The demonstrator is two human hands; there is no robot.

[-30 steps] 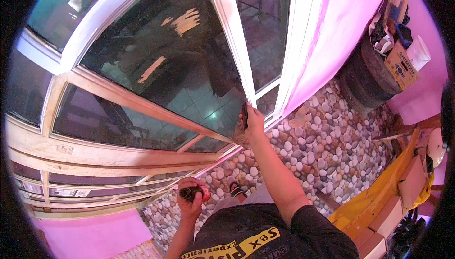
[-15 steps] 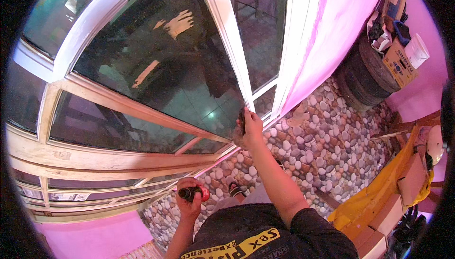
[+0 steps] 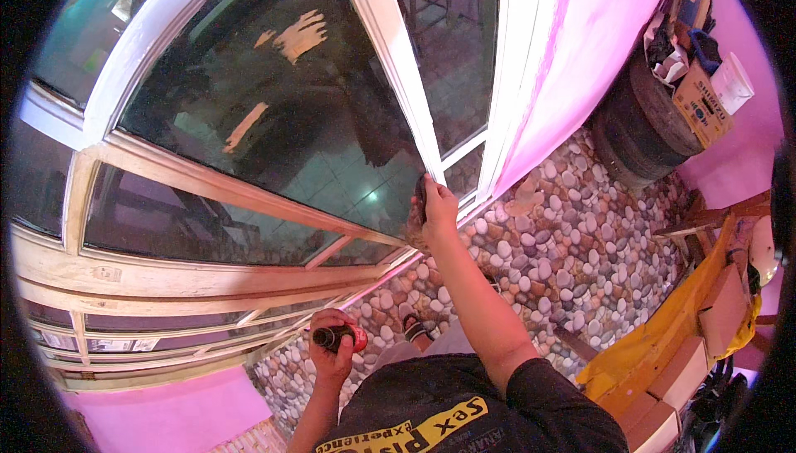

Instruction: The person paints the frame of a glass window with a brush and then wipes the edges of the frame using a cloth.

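Note:
My left hand (image 3: 330, 365) is wrapped round a small red container with a dark round top (image 3: 333, 337), a bottle or can by its shape, held low in front of my body. Further forward, my right arm reaches to the glass window (image 3: 282, 138). My right hand (image 3: 442, 214) pinches a dark, flat piece (image 3: 421, 196), cloth or sponge, I cannot tell which. It rests at the lower corner of the large pane, against the white frame strip (image 3: 419, 113). My fingers on the glass side are partly hidden. A reflection of my arms shows in the glass.
Pebble-patterned floor (image 3: 564, 245) lies below, with my sandalled foot (image 3: 412, 326) on it. Stacked tyres (image 3: 638, 133) bearing a cardboard box (image 3: 701, 109) and a white tub (image 3: 730, 84) stand at the far right. Nearer right, yellow cloth (image 3: 638, 337) lies beside cardboard boxes (image 3: 680, 370). A pink wall (image 3: 572, 63) adjoins the window.
My right hand, with the dark piece, has shifted slightly up along the frame strip. My left hand keeps its hold on the container. The view has tilted a little.

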